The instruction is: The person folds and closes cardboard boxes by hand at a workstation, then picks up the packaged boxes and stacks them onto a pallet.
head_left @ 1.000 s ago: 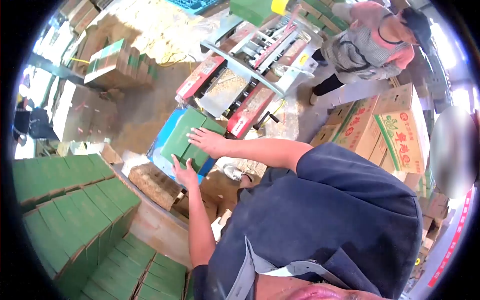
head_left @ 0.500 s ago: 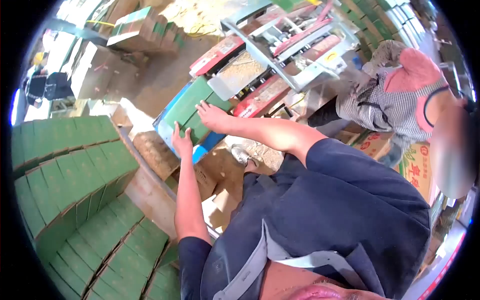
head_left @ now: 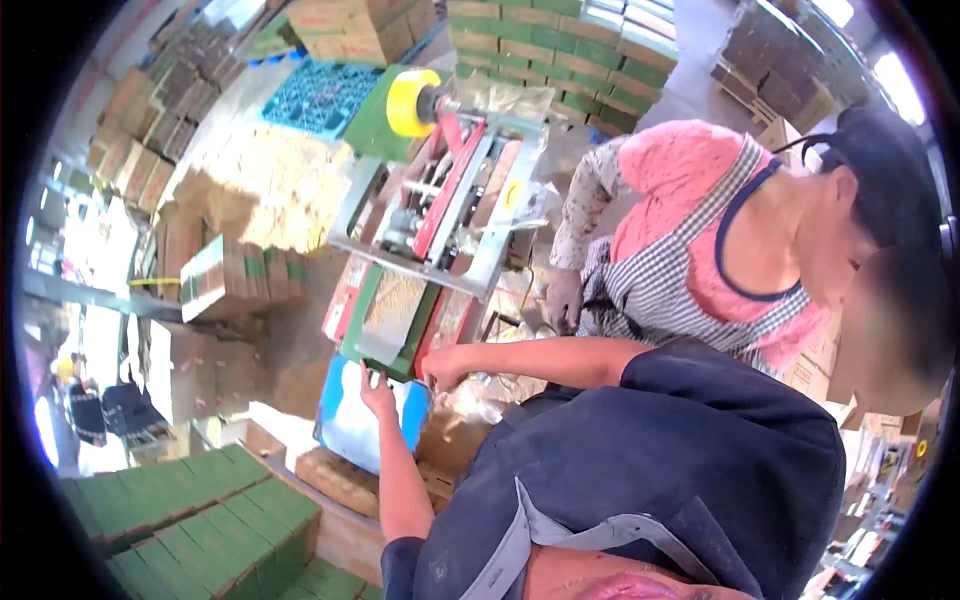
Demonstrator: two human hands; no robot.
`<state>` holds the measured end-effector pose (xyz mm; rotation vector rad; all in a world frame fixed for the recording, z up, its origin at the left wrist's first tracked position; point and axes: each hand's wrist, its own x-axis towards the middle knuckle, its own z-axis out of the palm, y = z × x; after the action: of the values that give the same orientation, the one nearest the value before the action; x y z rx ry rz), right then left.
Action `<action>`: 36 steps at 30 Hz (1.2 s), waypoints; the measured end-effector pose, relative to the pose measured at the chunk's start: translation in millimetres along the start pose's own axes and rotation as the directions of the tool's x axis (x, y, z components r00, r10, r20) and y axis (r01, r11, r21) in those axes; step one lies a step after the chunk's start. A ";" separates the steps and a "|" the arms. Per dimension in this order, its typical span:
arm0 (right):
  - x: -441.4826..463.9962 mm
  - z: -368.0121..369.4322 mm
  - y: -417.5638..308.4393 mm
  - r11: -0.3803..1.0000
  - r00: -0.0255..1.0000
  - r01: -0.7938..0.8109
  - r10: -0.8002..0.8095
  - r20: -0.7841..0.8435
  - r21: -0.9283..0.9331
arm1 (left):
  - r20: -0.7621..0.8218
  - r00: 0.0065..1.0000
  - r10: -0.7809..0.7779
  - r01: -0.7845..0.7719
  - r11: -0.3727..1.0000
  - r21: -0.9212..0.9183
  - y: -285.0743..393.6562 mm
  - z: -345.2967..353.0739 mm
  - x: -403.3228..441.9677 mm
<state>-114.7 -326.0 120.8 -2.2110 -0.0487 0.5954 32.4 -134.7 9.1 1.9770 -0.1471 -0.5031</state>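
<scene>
A long green cardboard carton (head_left: 408, 349) lies in the channel of a red and grey tape-sealing machine (head_left: 440, 215), under its metal plate. At the carton's near left corner is my left hand (head_left: 377, 392), with thumb and fingers bent onto the edge. My right hand (head_left: 442, 368) is closed against the near right corner, fingertips partly hidden. A blue and white surface (head_left: 372, 415) lies under my left hand. A yellow tape roll (head_left: 412, 102) sits at the machine's far end.
Another person (head_left: 690, 220) in a checked apron stands close on the right, one hand near the machine. Stacked green cartons (head_left: 210, 520) fill the lower left. More boxes (head_left: 560, 50) and a blue pallet (head_left: 320, 97) stand beyond. Flattened brown cardboard (head_left: 215, 370) is at the left.
The green carton has moved forward from the blue and white surface into the machine, with both my hands following at its near end. My view has turned, showing more of the other person.
</scene>
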 end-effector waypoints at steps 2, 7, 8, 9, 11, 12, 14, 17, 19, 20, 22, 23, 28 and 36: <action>0.9 1.7 21.5 0.972 0.995 0.100 -0.093 -0.043 0.214 | 0.041 0.999 0.003 -0.003 1.000 0.008 4.1 2.1 -13.4; -26.2 -15.1 86.5 0.901 0.978 0.202 -0.168 -0.120 0.383 | 0.070 0.996 0.054 -0.047 0.995 -0.091 -46.3 -8.4 -37.6; -57.2 -20.3 74.9 0.848 0.992 0.076 -0.013 -0.124 0.524 | 0.090 0.992 0.086 -0.076 0.992 -0.104 -58.7 -11.4 -46.4; -83.2 -28.0 62.3 0.754 0.990 0.030 0.069 -0.124 0.656 | 0.104 0.991 0.081 -0.070 0.992 -0.109 -62.3 -13.1 -57.5; -116.3 -42.7 56.9 0.575 0.971 0.024 0.180 -0.155 0.818 | 0.184 0.979 0.090 -0.079 0.995 -0.068 -52.6 -29.6 -70.0; -129.1 -50.9 61.0 0.520 0.958 0.052 0.215 -0.189 0.852 | 0.194 0.976 0.097 -0.086 0.994 -0.066 -57.6 -34.1 -67.6; -149.5 -62.8 77.2 0.306 0.910 0.262 0.236 -0.340 0.915 | 0.202 0.979 -0.016 0.037 0.994 -0.100 -84.8 -39.6 -61.3; -151.1 -83.3 123.4 0.157 0.801 0.445 0.370 -0.470 0.882 | 0.262 0.965 -0.019 0.042 0.996 -0.082 -95.9 -50.9 -53.2; -155.9 -107.3 133.8 0.118 0.619 0.557 0.601 -0.506 0.822 | 0.270 0.963 -0.022 0.036 0.998 -0.046 -94.4 -56.5 -53.3; -158.2 -117.8 140.8 0.109 0.627 0.555 0.597 -0.500 0.825 | 0.234 0.970 -0.065 0.095 0.988 -0.118 -92.1 -59.3 -53.3; -159.4 -137.9 162.9 0.152 0.550 0.603 0.633 -0.545 0.784 | 0.176 0.976 -0.127 0.160 0.969 -0.190 -93.4 -61.9 -52.6; -156.9 -147.6 177.1 0.162 0.505 0.653 0.635 -0.584 0.740 | 0.148 0.978 -0.150 0.184 0.951 -0.249 -95.9 -61.8 -52.0; -181.1 -206.5 261.7 0.165 0.435 0.705 0.667 -0.604 0.690 | -0.032 0.962 -0.270 0.251 0.928 -0.277 -73.0 -46.6 -78.8; -196.7 -307.6 347.4 0.192 0.436 0.618 0.724 -0.535 0.763 | -0.420 0.813 -0.405 0.193 0.866 -0.462 34.1 1.0 -132.9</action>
<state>-212.3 -820.3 112.3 -0.7727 0.8596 -0.6465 -84.2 -108.3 76.5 1.6597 0.5803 -0.1745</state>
